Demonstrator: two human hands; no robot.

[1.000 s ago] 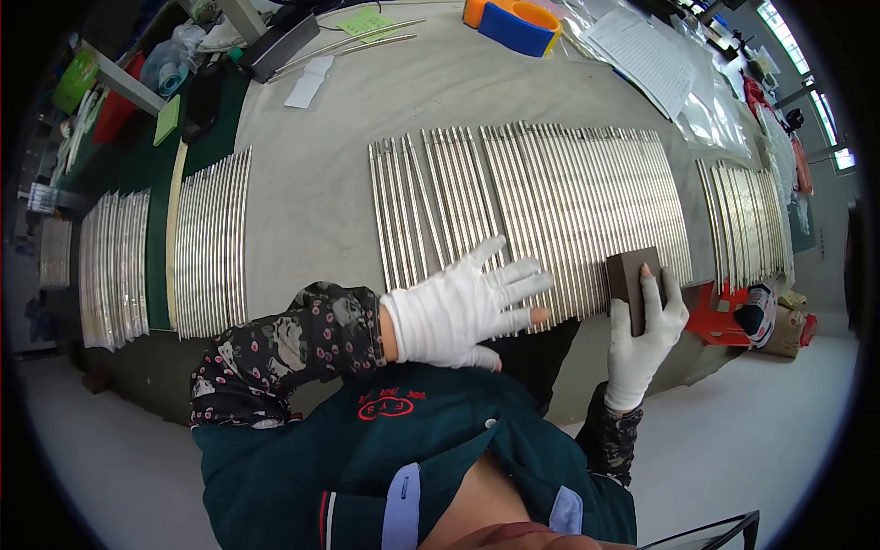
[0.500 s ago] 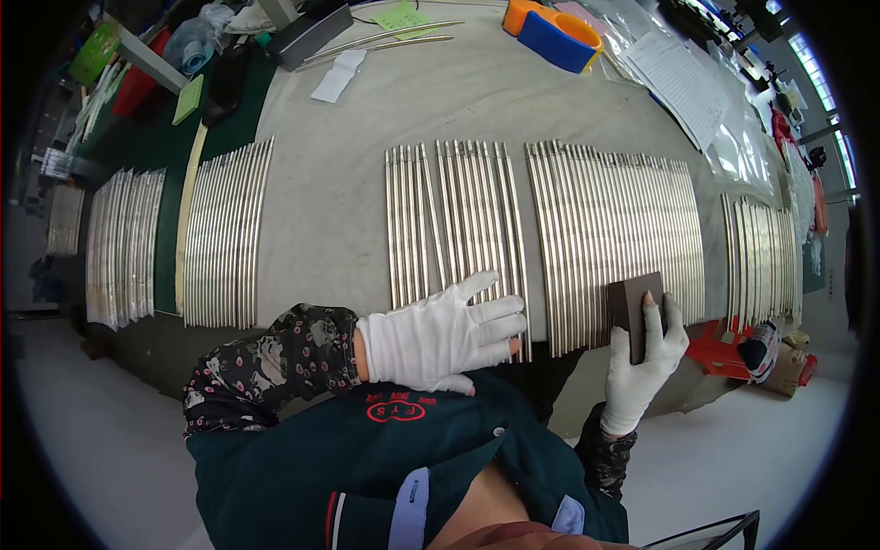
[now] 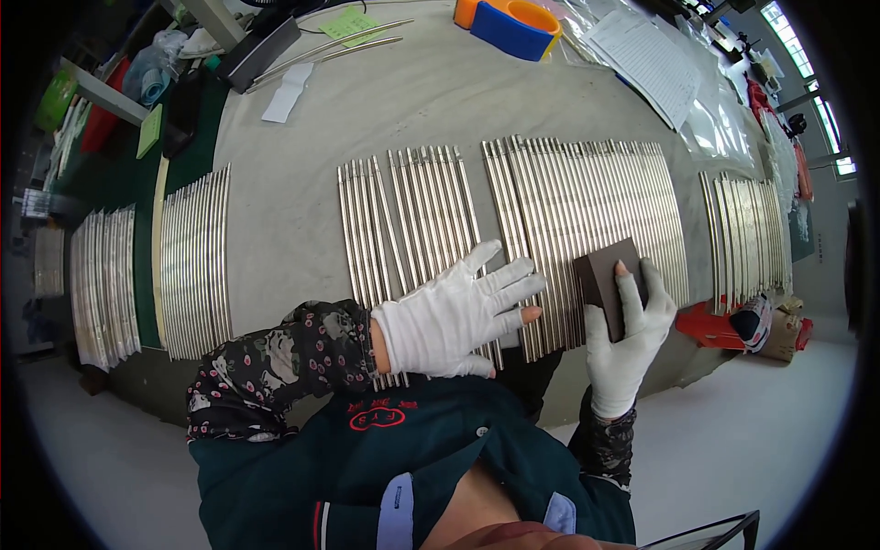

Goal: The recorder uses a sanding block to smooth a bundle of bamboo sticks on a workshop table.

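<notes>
Slim silvery metal rods lie side by side in a middle group [image 3: 412, 211] and a wider right group [image 3: 587, 202]. My left hand [image 3: 449, 316], in a white glove with some bare fingertips, lies spread over the lower ends of the middle rods. Its fingers reach the left edge of the right group. In my right hand [image 3: 632, 344], gloved the same way, a dark brown rectangular block [image 3: 598, 275] is gripped. The block sits over the lower part of the right group; its underside is hidden.
Further rod rows lie at left [image 3: 197, 266] and far right [image 3: 744, 243], with plastic-wrapped rods [image 3: 105, 284] at far left. Toward the back are an orange-and-blue ring-shaped object [image 3: 513, 35], a written sheet [image 3: 642, 64], a white paper slip [image 3: 288, 93] and a dark box [image 3: 259, 55].
A few rods from the middle group's right edge now lie against the right group. My left hand has shifted right relative to the rods. The whole view has also shifted and turned slightly.
</notes>
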